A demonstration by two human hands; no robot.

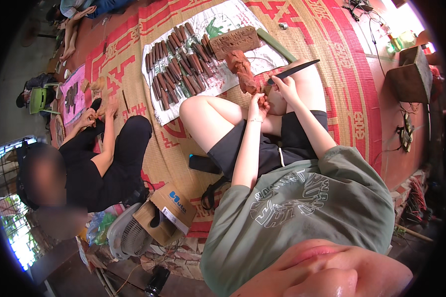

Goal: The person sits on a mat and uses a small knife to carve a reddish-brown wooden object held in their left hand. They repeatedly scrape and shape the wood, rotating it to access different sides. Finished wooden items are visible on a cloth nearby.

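Over my crossed legs, my left hand [259, 107] is closed around the lower end of a reddish-brown carved wooden piece [241, 70]. Its fine shape is too small to make out. My right hand [285, 90] grips a long, dark, flat tool [302, 69] with a tapered end, which looks like a file or a blade. The tool points up and to the right, its near end close beside the carving. Whether the two touch, I cannot tell. Beyond my knees, several wood-handled carving tools [176, 64] lie in rows on a white cloth [223, 89].
A carved wooden block [234, 43] and a green strip [276, 45] lie on the cloth's right side. A dark phone [204, 164] rests on the patterned mat [178, 143] by my left thigh. Nearby are an open cardboard box [171, 210], a grey fan [129, 233] and a seated co-worker [91, 173].
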